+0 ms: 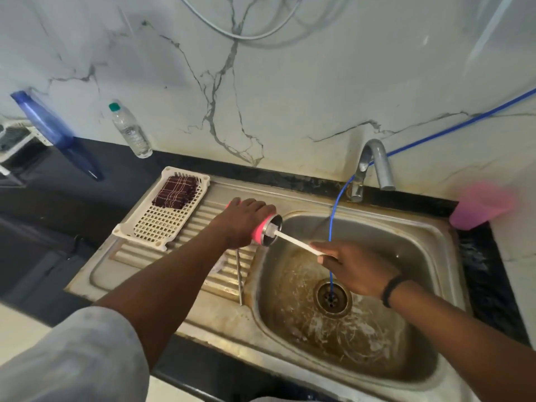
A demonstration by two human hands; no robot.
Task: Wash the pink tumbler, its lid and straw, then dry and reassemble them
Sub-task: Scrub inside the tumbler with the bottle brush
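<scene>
Scrubbing: left hand [245, 220] grips tumbler [265, 229]; right hand [352, 266] pinches brush [295, 242]; wet tumbler risks slipping into sink [443, 242].

A white marble-look wall [290, 82] with grey veins rises behind a dark countertop [87, 181]. A stained steel sink [435, 236] is set into the counter, its ribbed drainboard [229, 274] to the left of the basin. A chrome tap [374, 166] stands at the back edge, near the wall. A thin blue hose [464, 121] runs along the wall and down into the drain [333, 297]. White cables [246, 33] loop on the wall above. The light is soft and even.
</scene>
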